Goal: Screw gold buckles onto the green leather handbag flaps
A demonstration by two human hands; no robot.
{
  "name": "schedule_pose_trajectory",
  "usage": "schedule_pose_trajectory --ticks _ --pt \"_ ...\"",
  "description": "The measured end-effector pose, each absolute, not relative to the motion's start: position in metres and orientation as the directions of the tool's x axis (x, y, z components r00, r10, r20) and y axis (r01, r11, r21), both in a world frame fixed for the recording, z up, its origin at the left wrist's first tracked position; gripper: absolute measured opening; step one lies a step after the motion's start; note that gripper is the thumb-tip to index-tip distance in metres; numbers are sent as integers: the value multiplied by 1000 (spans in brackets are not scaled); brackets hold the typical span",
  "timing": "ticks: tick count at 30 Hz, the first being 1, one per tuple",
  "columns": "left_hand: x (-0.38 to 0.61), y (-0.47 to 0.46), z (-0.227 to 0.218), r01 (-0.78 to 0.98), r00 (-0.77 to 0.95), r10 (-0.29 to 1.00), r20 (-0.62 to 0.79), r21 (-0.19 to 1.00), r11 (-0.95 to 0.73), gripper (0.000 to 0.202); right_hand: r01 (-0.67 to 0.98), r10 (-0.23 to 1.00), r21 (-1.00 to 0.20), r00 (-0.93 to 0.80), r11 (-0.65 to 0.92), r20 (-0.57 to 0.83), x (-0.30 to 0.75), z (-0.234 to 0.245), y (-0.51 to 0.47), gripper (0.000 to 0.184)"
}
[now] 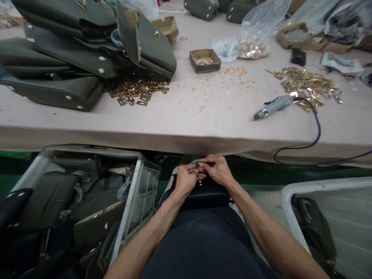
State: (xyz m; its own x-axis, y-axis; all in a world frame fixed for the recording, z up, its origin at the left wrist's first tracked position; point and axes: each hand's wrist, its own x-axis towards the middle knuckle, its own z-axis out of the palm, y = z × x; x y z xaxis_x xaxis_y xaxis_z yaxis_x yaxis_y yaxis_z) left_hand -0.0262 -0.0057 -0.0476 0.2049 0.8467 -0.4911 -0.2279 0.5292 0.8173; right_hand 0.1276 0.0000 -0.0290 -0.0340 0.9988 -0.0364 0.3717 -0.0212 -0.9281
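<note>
A black bag [206, 199] lies on my lap, its upper part covered by my hands. My left hand [186, 179] is closed in a pinch on a small gold metal bag fitting [197, 165]. From the other side, the fingers of my right hand [218, 169] close on the same fitting. Just below the fingertips, a small shiny metal piece [200, 183] shows against the black bag. The fingers partly hide the fitting, so its exact shape is hard to make out.
On the table [162, 124] lie an electric screwdriver [274, 106] with a black cable, gold plates [308, 83], dark metal frames [139, 91], scattered screws and a small box [205, 61]. Olive bags [66, 91] are piled left. Crates [139, 186] with bags flank me.
</note>
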Motion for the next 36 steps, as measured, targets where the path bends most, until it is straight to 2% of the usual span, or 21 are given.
schedule_pose_trajectory --ticks 9,15,23,31,36 --pt "-26 -5 -45 -213 191 837 -513 811 545 21 392 998 -919 -55 38 18 128 -30 -1 20" --pt "-26 -6 -44 -212 193 837 -512 811 545 24 413 994 -904 -60 108 91 128 -33 -1 19" --pt "-25 -7 -42 -184 206 842 -499 826 534 23 424 991 -895 -67 137 119 130 -37 -2 19" --pt "-24 -7 -44 -161 196 850 -488 839 519 15 436 990 -889 -90 138 109 132 -38 -1 21" --pt "-24 -8 -41 -139 197 855 -481 849 510 19 372 995 -928 -88 -7 -43 132 -34 2 19"
